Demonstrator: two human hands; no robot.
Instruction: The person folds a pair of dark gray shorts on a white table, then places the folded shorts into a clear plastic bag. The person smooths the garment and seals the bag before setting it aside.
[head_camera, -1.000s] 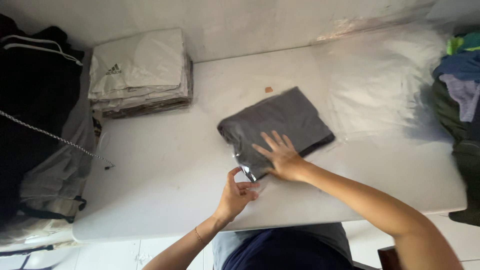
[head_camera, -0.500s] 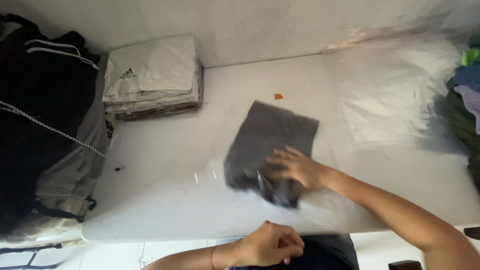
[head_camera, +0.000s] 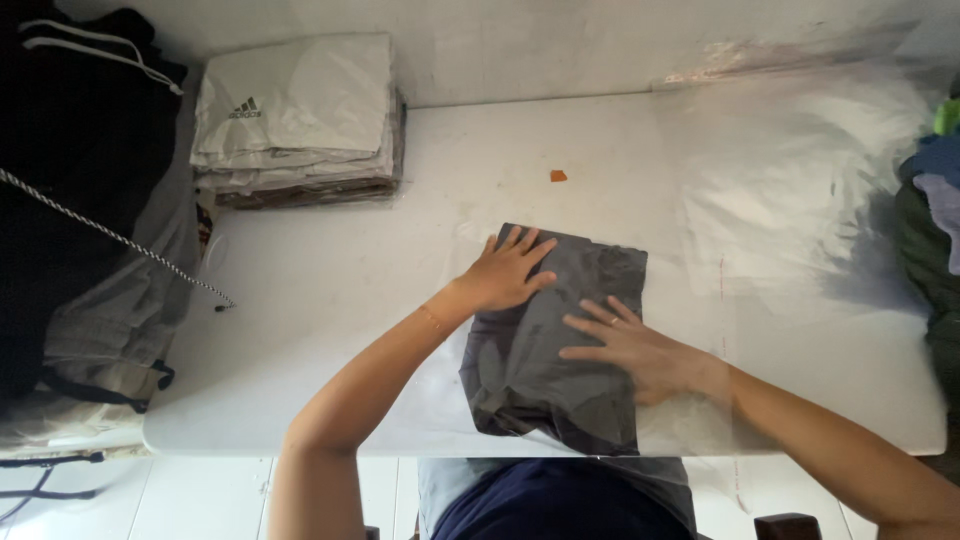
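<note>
White table (head_camera: 330, 290) set against a pale wall; white tiled floor visible at the bottom left. A folded grey garment (head_camera: 565, 345) lies at centre frame near the table's front edge, inside a clear plastic bag (head_camera: 700, 420) whose glossy film extends to its right. Left hand (head_camera: 505, 275) lies flat, fingers spread, on the garment's upper left corner. Right hand (head_camera: 640, 350) lies flat, fingers spread, on its right-centre. Neither hand grips; both press down, palms open. A stack (head_camera: 300, 120) of bagged pale garments sits upper left. More clear film (head_camera: 800, 170) lies upper right. Dark clothing (head_camera: 70, 170) hangs at left. A small orange scrap (head_camera: 558, 176) lies above the garment.
</note>
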